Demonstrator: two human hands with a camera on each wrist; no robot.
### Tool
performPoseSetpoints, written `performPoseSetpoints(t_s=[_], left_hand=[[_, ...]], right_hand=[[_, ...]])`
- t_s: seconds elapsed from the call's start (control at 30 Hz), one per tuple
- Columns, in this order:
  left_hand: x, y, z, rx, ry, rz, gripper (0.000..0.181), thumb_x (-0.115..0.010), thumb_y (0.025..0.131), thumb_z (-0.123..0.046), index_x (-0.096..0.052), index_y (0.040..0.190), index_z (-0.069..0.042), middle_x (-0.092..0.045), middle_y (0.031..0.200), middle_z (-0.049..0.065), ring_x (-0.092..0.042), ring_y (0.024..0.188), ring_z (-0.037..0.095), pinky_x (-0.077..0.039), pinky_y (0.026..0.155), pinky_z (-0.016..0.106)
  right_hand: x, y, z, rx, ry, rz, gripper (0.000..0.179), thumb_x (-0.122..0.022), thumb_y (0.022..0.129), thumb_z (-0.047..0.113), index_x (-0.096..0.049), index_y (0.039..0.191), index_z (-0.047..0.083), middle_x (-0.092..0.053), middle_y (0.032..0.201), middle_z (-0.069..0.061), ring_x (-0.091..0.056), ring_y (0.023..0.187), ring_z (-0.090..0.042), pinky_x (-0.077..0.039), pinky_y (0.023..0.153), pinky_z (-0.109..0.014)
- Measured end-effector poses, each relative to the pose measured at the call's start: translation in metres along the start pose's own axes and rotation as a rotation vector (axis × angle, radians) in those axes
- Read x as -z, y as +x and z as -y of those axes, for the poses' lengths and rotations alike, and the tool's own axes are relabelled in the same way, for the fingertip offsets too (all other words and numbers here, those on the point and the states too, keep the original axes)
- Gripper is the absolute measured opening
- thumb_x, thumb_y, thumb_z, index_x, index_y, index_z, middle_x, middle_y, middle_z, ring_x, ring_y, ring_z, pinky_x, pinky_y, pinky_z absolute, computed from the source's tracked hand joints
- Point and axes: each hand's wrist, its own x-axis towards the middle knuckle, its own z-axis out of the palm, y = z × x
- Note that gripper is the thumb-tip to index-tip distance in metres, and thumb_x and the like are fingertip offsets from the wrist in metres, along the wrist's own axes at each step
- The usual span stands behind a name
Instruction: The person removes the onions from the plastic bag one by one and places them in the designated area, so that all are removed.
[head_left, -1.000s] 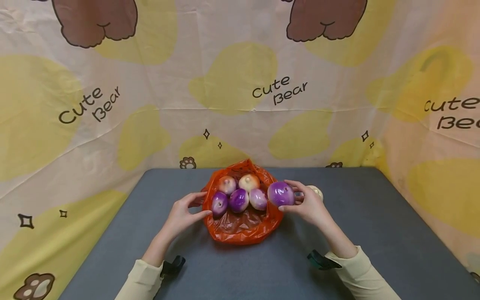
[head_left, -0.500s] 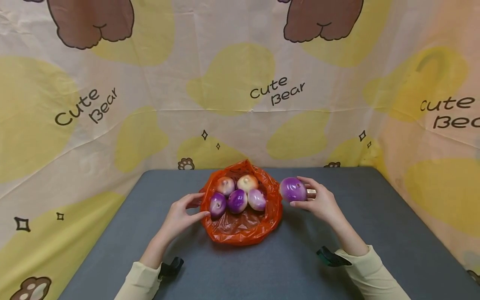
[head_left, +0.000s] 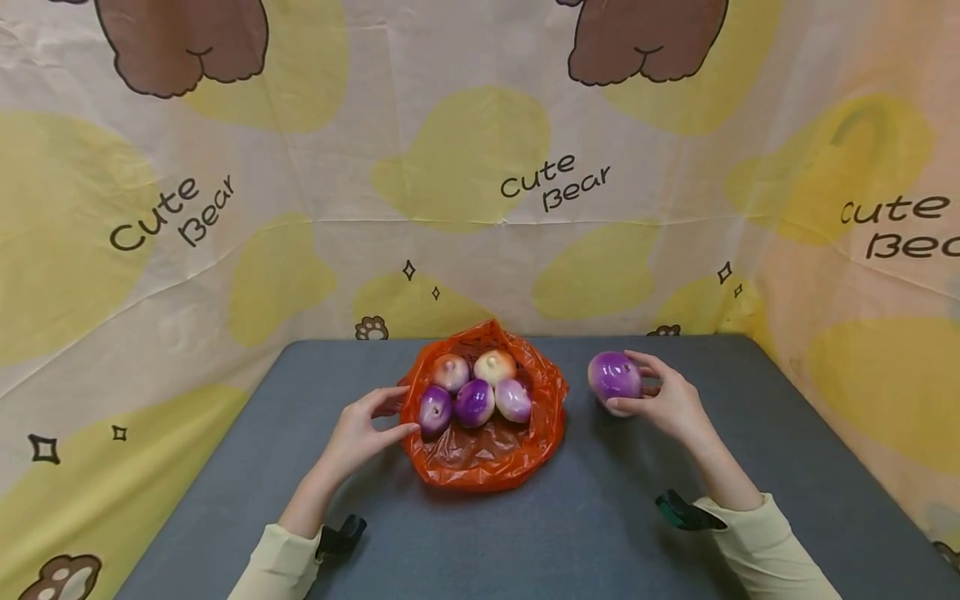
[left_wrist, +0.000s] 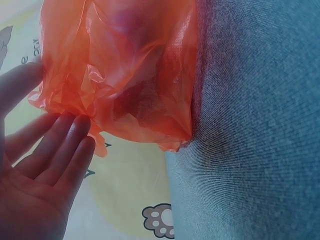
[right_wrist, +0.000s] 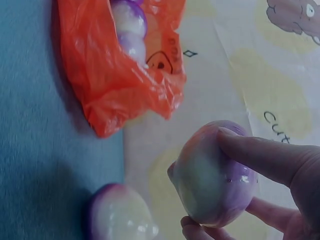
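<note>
An orange plastic bag (head_left: pixel 483 475) stands with its mouth spread, several purple-and-white onions (head_left: pixel 475 403) inside. At its left rim is my left hand (head_left: pixel 369 429), thumb and fingers holding the plastic; the left wrist view shows those fingers against the bag (left_wrist: pixel 135 90). Right of the bag, my right hand (head_left: pixel 663 404) grips a purple onion (head_left: pixel 613 375) between thumb and fingers, raised over the table. Another onion (right_wrist: pixel 120 215) lies on the table below it in the right wrist view, mostly hidden behind the held one from the head.
The grey-blue table (head_left: pixel 480 550) extends around the bag and both forearms. A printed cloth (head_left: pixel 465 150) with yellow patches and bear figures hangs behind and at the sides. Dark straps circle both wrists.
My right hand has carried the purple onion rightward, away from the bag's right rim. My left hand stays at the left rim, and the bag keeps its place.
</note>
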Motion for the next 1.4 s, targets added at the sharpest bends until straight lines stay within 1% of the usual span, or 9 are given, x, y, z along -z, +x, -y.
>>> performPoseSetpoints(t_s=[0.1, 0.33, 0.53, 0.77, 1.0, 1.13, 1.3, 1.4], left_hand=[[0.000, 0.001, -0.001, 0.000, 0.002, 0.001, 0.055, -0.080, 0.075, -0.032, -0.061, 0.123, -0.013, -0.067, 0.112, 0.003, -0.065, 0.097, 0.018, -0.055, 0.086, 0.040], [0.001, 0.003, -0.003, 0.012, -0.010, 0.011, 0.055, -0.081, 0.075, -0.031, -0.061, 0.123, -0.012, -0.065, 0.117, 0.006, -0.066, 0.098, 0.022, -0.054, 0.086, 0.048], [0.001, 0.004, -0.003, 0.008, -0.006, 0.010, 0.055, -0.081, 0.075, -0.031, -0.061, 0.123, -0.012, -0.067, 0.113, 0.005, -0.066, 0.097, 0.021, -0.054, 0.087, 0.045], [0.002, 0.003, -0.004, 0.010, 0.001, 0.013, 0.056, -0.080, 0.075, -0.033, -0.061, 0.124, -0.013, -0.067, 0.113, 0.004, -0.066, 0.097, 0.020, -0.054, 0.087, 0.047], [0.003, 0.003, -0.004, 0.000, 0.010, 0.007, 0.056, -0.081, 0.075, -0.031, -0.061, 0.123, -0.013, -0.066, 0.113, 0.004, -0.065, 0.097, 0.018, -0.055, 0.087, 0.042], [0.003, 0.003, -0.003, -0.005, 0.019, 0.006, 0.056, -0.080, 0.076, -0.032, -0.061, 0.124, -0.012, -0.067, 0.112, 0.004, -0.065, 0.097, 0.019, -0.055, 0.087, 0.042], [0.002, 0.003, -0.002, 0.003, 0.024, 0.001, 0.056, -0.081, 0.075, -0.033, -0.061, 0.123, -0.013, -0.067, 0.111, 0.003, -0.065, 0.097, 0.018, -0.055, 0.087, 0.040], [0.001, 0.003, -0.002, 0.009, 0.022, -0.002, 0.056, -0.081, 0.074, -0.032, -0.062, 0.122, -0.013, -0.067, 0.111, 0.003, -0.066, 0.096, 0.017, -0.055, 0.086, 0.038]], right_hand=[[0.006, 0.000, -0.005, 0.006, -0.013, -0.016, 0.080, -0.079, 0.076, 0.036, -0.041, 0.142, 0.012, -0.051, 0.131, -0.029, -0.057, 0.114, -0.044, -0.055, 0.084, -0.051], [0.017, -0.002, -0.013, -0.022, -0.036, -0.025, 0.082, -0.077, 0.077, 0.040, -0.038, 0.144, 0.011, -0.049, 0.133, -0.029, -0.053, 0.118, -0.045, -0.054, 0.085, -0.052], [0.023, -0.003, -0.020, -0.051, -0.047, -0.038, 0.084, -0.077, 0.078, 0.040, -0.037, 0.144, 0.010, -0.048, 0.134, -0.031, -0.050, 0.118, -0.048, -0.050, 0.088, -0.056], [0.028, -0.004, -0.032, -0.084, -0.051, -0.037, 0.088, -0.077, 0.076, 0.044, -0.035, 0.145, 0.009, -0.046, 0.135, -0.032, -0.047, 0.120, -0.050, -0.049, 0.089, -0.057], [0.032, -0.003, -0.044, -0.097, -0.073, -0.048, 0.089, -0.077, 0.075, 0.045, -0.036, 0.145, 0.008, -0.048, 0.133, -0.033, -0.048, 0.118, -0.050, -0.049, 0.086, -0.055], [0.034, -0.002, -0.049, -0.112, -0.083, -0.044, 0.089, -0.077, 0.076, 0.045, -0.035, 0.145, 0.008, -0.047, 0.134, -0.033, -0.047, 0.118, -0.051, -0.048, 0.087, -0.058], [0.036, -0.001, -0.055, -0.131, -0.084, -0.040, 0.089, -0.077, 0.077, 0.043, -0.034, 0.145, 0.006, -0.045, 0.134, -0.035, -0.045, 0.118, -0.053, -0.044, 0.089, -0.061], [0.036, -0.001, -0.060, -0.139, -0.101, -0.049, 0.090, -0.077, 0.076, 0.043, -0.034, 0.145, 0.005, -0.045, 0.134, -0.035, -0.044, 0.119, -0.053, -0.043, 0.089, -0.061]])
